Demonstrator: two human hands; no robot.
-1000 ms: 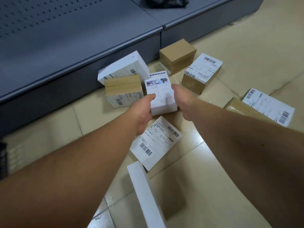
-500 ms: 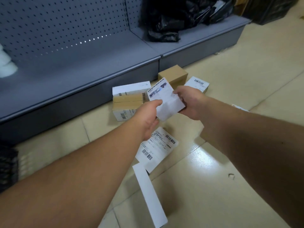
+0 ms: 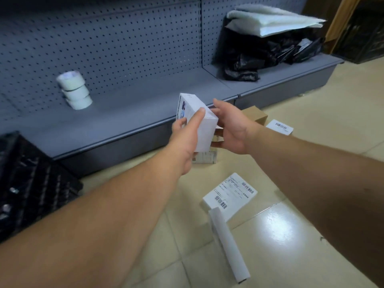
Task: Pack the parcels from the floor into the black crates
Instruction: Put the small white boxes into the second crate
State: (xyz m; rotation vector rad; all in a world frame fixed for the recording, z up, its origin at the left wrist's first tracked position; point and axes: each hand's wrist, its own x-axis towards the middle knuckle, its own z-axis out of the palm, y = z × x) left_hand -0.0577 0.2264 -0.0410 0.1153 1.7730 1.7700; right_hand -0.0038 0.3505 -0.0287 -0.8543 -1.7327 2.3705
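White parcel lifted off the floor, the black crate waiting at the left edge.

The white box (image 3: 197, 121) is up in the air in front of the grey shelf base (image 3: 128, 113), tilted on end; the left hand (image 3: 187, 138) grips it with the thumb over its top face and fingers curled round its far side, a hold that looks meant for carrying it one-handed toward the black crate (image 3: 31, 179). The right hand (image 3: 230, 129) sits just beside the box with fingers spread and relaxed; whether its fingertips touch the box I cannot tell. On the floor remain a labelled flat parcel (image 3: 230, 194), a long white box (image 3: 228, 246), a brown carton (image 3: 256, 116) and a small labelled parcel (image 3: 280, 126); another box (image 3: 204, 156) is mostly hidden behind the hands. The crate is blurred and cut off, its contents unreadable.
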